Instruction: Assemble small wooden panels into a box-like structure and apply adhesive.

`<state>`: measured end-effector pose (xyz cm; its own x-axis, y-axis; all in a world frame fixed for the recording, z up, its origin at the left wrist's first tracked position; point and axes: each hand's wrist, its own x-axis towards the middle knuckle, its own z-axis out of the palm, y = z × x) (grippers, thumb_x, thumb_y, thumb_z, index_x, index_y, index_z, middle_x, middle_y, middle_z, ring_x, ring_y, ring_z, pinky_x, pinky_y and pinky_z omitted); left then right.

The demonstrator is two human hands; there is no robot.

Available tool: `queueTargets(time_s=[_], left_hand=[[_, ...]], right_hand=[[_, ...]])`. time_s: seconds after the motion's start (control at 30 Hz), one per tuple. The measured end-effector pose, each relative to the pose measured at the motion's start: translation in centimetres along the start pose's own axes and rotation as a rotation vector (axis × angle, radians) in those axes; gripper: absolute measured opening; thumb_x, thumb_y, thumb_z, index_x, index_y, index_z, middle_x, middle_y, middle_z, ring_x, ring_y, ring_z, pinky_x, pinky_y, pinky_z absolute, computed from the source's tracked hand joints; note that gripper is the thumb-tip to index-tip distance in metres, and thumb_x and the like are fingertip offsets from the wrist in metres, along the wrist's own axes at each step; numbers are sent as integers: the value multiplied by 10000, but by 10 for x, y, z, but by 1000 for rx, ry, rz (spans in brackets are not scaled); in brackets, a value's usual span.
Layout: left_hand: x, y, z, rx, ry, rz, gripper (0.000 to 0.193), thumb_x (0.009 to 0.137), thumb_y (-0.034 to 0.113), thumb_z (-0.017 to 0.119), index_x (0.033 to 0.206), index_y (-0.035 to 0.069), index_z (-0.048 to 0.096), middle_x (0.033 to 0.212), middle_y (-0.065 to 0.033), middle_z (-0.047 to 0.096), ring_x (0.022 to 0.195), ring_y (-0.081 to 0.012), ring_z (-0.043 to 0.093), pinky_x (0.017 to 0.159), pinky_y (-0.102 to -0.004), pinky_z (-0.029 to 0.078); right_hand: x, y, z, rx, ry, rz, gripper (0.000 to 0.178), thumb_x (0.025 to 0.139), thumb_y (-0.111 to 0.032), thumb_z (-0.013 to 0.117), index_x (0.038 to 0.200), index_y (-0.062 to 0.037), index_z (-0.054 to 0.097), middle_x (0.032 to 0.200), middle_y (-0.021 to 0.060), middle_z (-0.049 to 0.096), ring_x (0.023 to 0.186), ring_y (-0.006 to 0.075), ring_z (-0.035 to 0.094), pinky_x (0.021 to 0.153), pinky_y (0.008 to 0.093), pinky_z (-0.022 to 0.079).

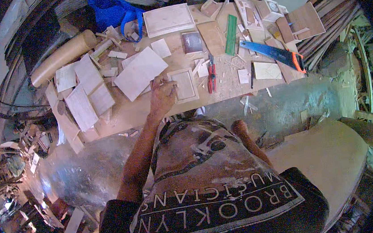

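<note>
My left hand [163, 95] is at the front middle of the workbench, its fingers curled at the left edge of a small pale wooden panel [185, 84] with a raised frame. Whatever is between those fingers, if anything, is too small to make out. A larger plain board [141, 73] lies just beyond it. My right hand [239, 128] hangs low in front of my body, off the bench; its fingers are hidden. Right of the panel lie red-handled pliers [211, 78] and, farther off, a handsaw [272, 54] with an orange-edged handle.
Flat boards [81, 107] and a thick brown roll [64, 57] lie on the bench's left. At the back are a blue bag [111, 11] and a framed panel [169, 20]. A green strip [230, 35] lies right of centre. A large pale board [324, 152] stands behind on the right.
</note>
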<state>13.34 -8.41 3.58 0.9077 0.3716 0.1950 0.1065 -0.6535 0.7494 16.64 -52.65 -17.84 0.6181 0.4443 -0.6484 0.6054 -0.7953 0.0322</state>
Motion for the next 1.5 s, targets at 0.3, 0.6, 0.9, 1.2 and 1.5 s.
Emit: queueTargets(time_s=[0.3,0.6,0.9,1.2,1.5], left_hand=[[1,0,0,66,-15,24,243,729,80,712,967,126,711,1105,-126,503,1071,-336,463,913,-430,456],[1,3,-2,82,-1,29,217,730,79,708,945,113,713,1080,-126,516,1054,-334,475,886,-438,466],[2,3,-2,0,11,11,220,724,96,715,944,92,718,1063,-119,525,1015,-298,492,913,-418,428],[1,-6,-1,76,-43,57,226,731,137,721,955,108,726,1077,-118,528,1067,-298,456,937,-425,406],[4,-12,9,-161,-123,-29,208,739,117,689,944,90,715,1130,-155,544,1060,-336,484,978,-474,393]], right_hand=[[1,-1,25,82,189,58,163,747,-184,590,790,-81,709,878,128,688,796,315,673,649,444,547],[-5,-5,14,94,197,18,131,704,-212,624,772,-128,698,780,114,685,726,321,676,626,424,552],[0,-4,18,135,139,32,166,730,-255,625,812,-131,700,915,122,691,810,340,660,707,474,543],[-3,-3,24,79,158,-33,138,762,-207,592,790,-122,698,887,127,683,794,315,662,676,444,538],[-23,-19,36,735,179,197,126,749,-185,598,795,-107,686,894,120,696,806,286,671,646,412,531]])
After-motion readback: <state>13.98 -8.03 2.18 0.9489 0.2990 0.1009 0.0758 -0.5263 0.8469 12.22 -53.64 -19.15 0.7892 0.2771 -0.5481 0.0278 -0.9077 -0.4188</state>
